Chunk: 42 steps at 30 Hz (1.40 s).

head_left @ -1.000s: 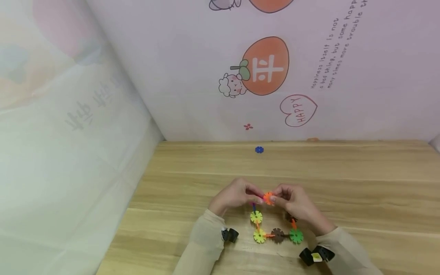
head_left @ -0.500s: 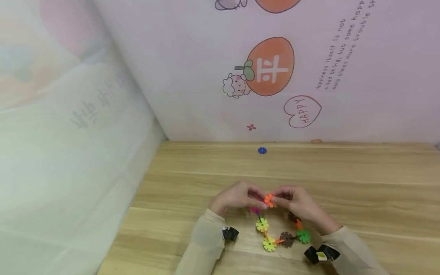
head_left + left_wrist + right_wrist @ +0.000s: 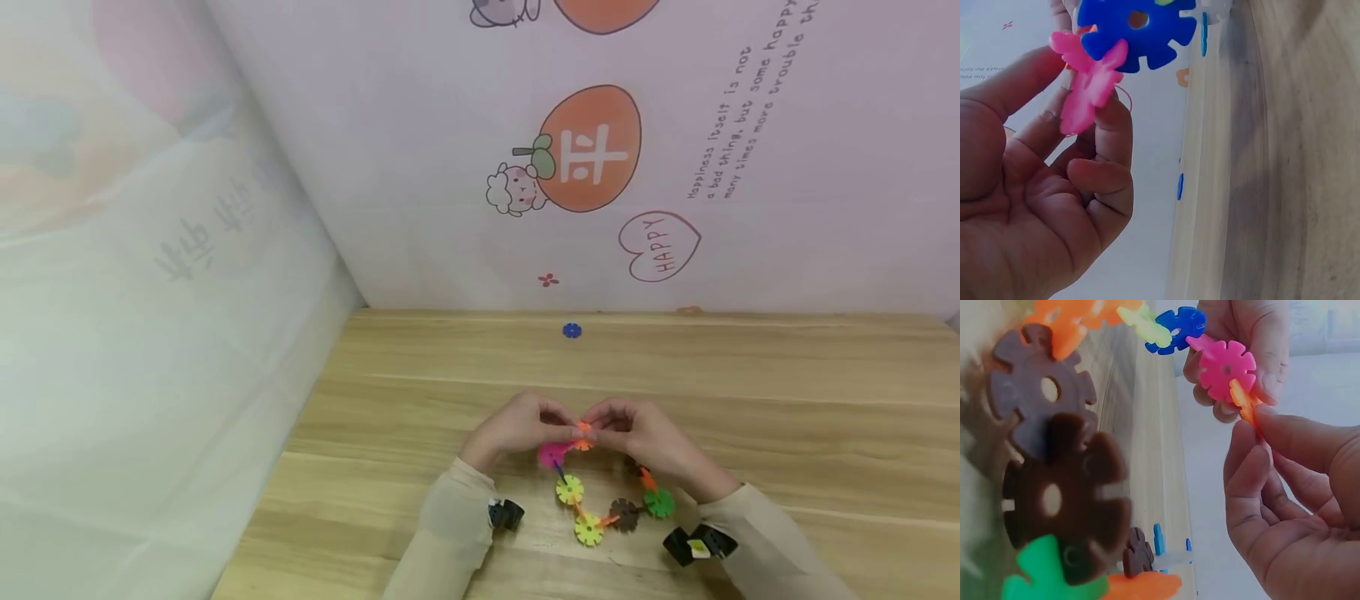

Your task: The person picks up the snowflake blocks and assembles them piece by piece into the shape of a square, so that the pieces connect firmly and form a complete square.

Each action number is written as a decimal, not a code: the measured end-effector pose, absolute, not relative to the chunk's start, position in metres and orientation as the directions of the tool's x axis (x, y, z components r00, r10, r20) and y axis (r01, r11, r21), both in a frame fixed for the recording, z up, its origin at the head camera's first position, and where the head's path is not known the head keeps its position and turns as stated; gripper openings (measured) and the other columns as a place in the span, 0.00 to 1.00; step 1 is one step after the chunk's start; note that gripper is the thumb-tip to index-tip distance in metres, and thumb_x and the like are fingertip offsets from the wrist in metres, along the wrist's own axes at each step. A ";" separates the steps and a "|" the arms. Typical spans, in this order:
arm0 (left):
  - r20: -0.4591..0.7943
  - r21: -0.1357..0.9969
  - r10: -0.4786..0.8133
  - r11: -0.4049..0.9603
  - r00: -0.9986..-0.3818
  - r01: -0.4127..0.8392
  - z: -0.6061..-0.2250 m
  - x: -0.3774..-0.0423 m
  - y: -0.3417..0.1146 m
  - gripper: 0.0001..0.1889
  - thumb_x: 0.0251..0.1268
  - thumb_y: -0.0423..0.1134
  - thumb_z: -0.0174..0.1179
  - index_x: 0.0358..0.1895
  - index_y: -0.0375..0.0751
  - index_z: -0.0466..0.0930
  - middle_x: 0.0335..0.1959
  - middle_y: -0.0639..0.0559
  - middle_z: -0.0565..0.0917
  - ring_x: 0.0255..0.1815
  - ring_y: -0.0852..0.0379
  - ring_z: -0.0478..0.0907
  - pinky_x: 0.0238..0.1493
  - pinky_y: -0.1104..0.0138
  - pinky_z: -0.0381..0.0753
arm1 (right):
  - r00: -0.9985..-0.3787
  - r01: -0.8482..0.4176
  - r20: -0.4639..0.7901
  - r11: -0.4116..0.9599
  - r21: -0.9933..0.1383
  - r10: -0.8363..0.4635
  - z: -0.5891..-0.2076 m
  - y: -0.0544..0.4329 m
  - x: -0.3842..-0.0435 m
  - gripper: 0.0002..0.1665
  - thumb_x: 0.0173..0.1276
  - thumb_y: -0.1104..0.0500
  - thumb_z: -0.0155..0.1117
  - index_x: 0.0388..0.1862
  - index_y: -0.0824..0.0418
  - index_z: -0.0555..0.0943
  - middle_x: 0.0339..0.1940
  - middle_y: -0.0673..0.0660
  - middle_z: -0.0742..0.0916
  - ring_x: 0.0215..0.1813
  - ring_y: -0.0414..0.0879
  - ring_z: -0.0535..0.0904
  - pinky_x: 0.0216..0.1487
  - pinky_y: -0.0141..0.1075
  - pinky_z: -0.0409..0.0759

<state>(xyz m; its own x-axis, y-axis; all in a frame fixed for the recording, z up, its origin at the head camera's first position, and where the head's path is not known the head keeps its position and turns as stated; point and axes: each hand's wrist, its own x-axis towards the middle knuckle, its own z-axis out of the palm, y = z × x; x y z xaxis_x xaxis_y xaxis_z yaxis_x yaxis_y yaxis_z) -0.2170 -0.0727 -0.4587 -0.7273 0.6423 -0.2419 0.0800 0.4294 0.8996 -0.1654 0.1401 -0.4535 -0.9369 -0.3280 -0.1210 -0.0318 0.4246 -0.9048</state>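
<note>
A chain of notched plastic discs hangs between my hands over the table. My left hand (image 3: 517, 429) and right hand (image 3: 645, 433) meet at its far side, thumbs and fingertips pinching an orange notched disc (image 3: 1245, 403) from both sides. A slot of the pink notched disc (image 3: 1229, 372) meets the orange one, and a blue disc (image 3: 1110, 37) follows. Nearer me in the head view come yellow discs (image 3: 569, 490), a brown disc (image 3: 623, 515) and a green disc (image 3: 659, 502), linked by orange and dark pieces. My right hand partly hides the chain's other end.
One loose blue disc (image 3: 572, 331) lies at the back of the wooden table (image 3: 420, 358), near the printed cloth wall (image 3: 420, 208). Another cloth wall (image 3: 187, 375) stands on the left. Black cameras (image 3: 506, 514) sit on both wrists.
My hands have drawn closer together at the orange disc, which my fingers now cover more. The pink disc shows more fully below my left thumb. The near part of the chain has shifted.
</note>
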 end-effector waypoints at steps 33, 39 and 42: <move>-0.213 0.850 0.568 0.509 -0.795 0.136 -0.452 -0.220 -0.087 0.05 0.62 0.40 0.68 0.36 0.43 0.88 0.29 0.59 0.86 0.30 0.68 0.78 0.33 0.74 0.78 | -0.962 -0.217 -0.038 0.840 -0.497 -0.271 -0.449 0.138 -0.308 0.18 0.67 0.65 0.61 0.52 0.75 0.80 0.50 0.73 0.85 0.53 0.66 0.81 0.55 0.57 0.79; -0.232 0.855 0.541 0.510 -0.808 0.096 -0.453 -0.221 -0.088 0.05 0.61 0.41 0.69 0.34 0.43 0.87 0.28 0.59 0.85 0.29 0.68 0.77 0.31 0.74 0.77 | -0.970 -0.205 -0.026 0.869 -0.450 -0.242 -0.456 0.129 -0.327 0.20 0.67 0.65 0.63 0.54 0.77 0.79 0.54 0.76 0.83 0.57 0.70 0.79 0.58 0.59 0.78; -0.236 0.857 0.538 0.507 -0.809 0.087 -0.451 -0.222 -0.089 0.05 0.61 0.41 0.70 0.34 0.43 0.88 0.28 0.59 0.86 0.29 0.68 0.78 0.32 0.74 0.77 | -0.964 -0.244 0.004 0.879 -0.409 -0.265 -0.462 0.127 -0.335 0.18 0.66 0.65 0.65 0.50 0.78 0.80 0.49 0.75 0.85 0.52 0.68 0.81 0.54 0.57 0.80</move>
<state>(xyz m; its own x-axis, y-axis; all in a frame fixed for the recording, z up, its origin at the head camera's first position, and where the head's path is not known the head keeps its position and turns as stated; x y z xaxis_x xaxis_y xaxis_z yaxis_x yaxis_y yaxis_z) -0.2216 -0.0890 -0.4508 -0.8091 0.5381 -0.2363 0.0871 0.5075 0.8572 -0.3347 0.1273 -0.4616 -0.9642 -0.2653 0.0041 -0.2437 0.8795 -0.4088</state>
